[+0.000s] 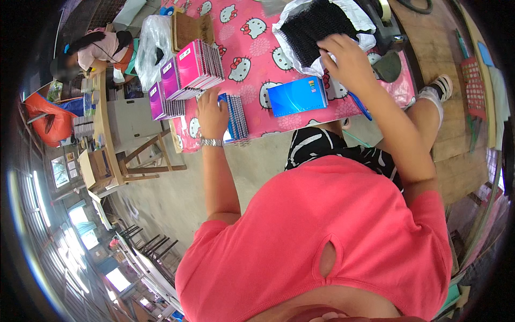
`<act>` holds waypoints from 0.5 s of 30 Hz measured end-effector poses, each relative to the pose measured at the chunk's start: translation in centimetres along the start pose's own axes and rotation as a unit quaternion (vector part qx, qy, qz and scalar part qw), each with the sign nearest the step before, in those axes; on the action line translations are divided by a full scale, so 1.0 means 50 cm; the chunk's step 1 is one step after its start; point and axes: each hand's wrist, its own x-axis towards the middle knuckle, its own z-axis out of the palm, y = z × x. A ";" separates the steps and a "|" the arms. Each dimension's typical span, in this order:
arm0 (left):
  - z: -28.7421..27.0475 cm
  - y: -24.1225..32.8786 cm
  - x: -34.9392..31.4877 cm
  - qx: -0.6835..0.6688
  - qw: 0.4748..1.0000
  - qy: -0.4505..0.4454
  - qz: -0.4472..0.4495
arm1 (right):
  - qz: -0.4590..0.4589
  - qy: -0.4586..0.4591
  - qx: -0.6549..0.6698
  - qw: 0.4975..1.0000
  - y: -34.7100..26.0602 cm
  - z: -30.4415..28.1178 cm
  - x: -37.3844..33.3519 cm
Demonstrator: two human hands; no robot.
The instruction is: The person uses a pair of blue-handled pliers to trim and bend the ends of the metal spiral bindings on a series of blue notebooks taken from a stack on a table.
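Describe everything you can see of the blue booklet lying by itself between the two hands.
The blue booklet is rectangular, with a glossy-looking, probably card cover, sweeping lighter curves and a small multicoloured mark near its upper right corner. It lies closed and flat, slightly slanted, on the pink patterned table cover near the person's side. Small marks, apparently punched holes, run along its near edge; no coil shows there. Neither the left hand nor the right hand touches it.

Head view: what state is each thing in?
Lone notebook: shut, flat
Blue notebooks: shut, stacked
Pink notebooks: shut, stacked
Purple notebooks: shut, stacked
Black bundle: lying on wrapping
White wrapping: spread open
Clear bag: crumpled
Left hand: fingers bent, at blue notebooks
Right hand: fingers bent, over black bundle
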 end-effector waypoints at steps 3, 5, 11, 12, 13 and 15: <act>0.049 -0.028 -0.050 0.018 0.994 0.096 -0.044 | 0.021 0.011 0.023 0.999 0.005 0.048 0.077; 0.060 -0.040 -0.067 -0.091 0.988 0.090 -0.085 | 0.077 -0.058 -0.040 0.995 0.019 0.085 0.117; 0.065 -0.059 -0.108 -0.154 0.981 0.086 -0.081 | 0.124 -0.156 -0.112 0.974 0.014 0.158 0.151; 0.066 -0.061 -0.109 -0.160 0.981 0.086 -0.074 | 0.111 -0.144 -0.113 0.977 0.019 0.163 0.152; 0.067 -0.062 -0.108 -0.166 0.980 0.085 -0.067 | 0.111 -0.144 -0.114 0.977 0.018 0.171 0.146; 0.070 -0.063 -0.113 -0.164 0.980 0.088 -0.068 | 0.101 -0.084 -0.144 0.981 0.012 0.181 0.135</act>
